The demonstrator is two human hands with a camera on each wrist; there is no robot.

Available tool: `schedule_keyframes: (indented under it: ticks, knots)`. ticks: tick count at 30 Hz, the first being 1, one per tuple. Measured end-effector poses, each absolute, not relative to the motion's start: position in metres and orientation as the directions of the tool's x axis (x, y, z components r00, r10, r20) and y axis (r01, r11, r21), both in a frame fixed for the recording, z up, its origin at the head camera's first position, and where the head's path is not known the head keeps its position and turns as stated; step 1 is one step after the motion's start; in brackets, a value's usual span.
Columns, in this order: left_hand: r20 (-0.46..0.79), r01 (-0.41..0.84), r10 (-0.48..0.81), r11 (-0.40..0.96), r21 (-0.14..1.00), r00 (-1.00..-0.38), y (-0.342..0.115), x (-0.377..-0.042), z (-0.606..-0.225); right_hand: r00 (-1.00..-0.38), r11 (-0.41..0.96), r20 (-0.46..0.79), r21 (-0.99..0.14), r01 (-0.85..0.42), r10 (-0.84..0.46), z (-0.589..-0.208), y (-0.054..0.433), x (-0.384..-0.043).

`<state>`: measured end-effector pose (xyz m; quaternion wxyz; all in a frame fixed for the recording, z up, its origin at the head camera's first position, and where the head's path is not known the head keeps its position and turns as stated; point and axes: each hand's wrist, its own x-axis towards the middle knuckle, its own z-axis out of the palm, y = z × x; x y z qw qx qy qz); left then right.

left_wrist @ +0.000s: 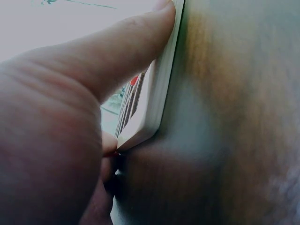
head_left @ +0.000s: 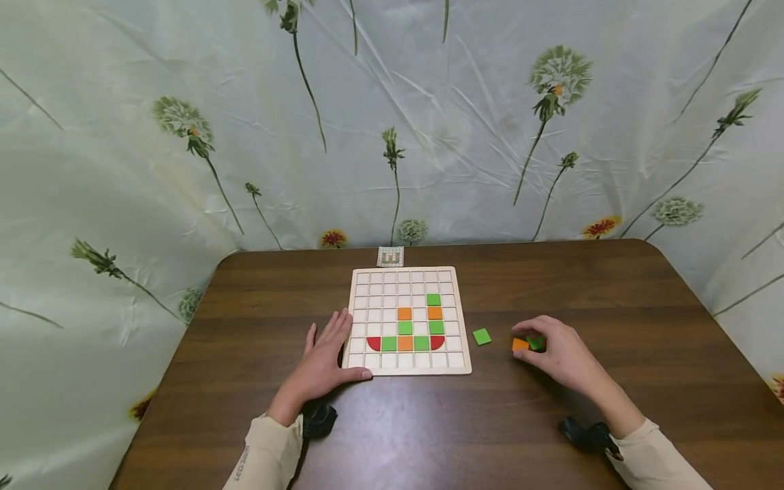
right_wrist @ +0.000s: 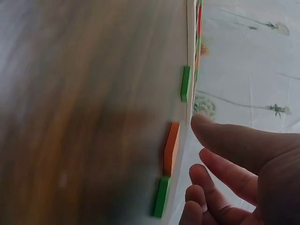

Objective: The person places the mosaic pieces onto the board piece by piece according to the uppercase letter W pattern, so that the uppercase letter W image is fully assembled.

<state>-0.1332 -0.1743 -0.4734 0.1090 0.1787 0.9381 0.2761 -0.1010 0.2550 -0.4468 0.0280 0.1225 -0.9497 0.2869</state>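
Note:
A pale wooden grid board [head_left: 412, 278] lies on the brown table, with green, orange and red tiles in some squares. My left hand [head_left: 321, 364] rests against its left side, fingers spread along that edge and thumb over the front edge. In the left wrist view, the thumb lies on the rim of the board [left_wrist: 161, 89]. Over a loose orange tile [head_left: 520, 344] and a green tile [head_left: 535, 343] hovers my right hand [head_left: 560, 350], thumb and fingers parted. The right wrist view has the orange tile [right_wrist: 171, 147] on the table, apart from the thumb tip.
Another loose green tile [head_left: 482, 336] lies between the board and the right hand. Behind the board is a small printed card [head_left: 390, 256] at the table's back edge. A dandelion-patterned curtain [head_left: 453, 136] hangs behind the table [head_left: 257, 292].

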Motion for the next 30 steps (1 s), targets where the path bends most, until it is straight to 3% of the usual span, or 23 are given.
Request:
schedule_keyframes:
  ticks: [30]
  knots:
    - [-0.102,0.271,0.398,0.77,0.578,-0.912,-0.176,-0.132,-0.472,-0.952,0.846,0.021,-0.454,-0.281,-0.305,-0.444,0.291,-0.109]
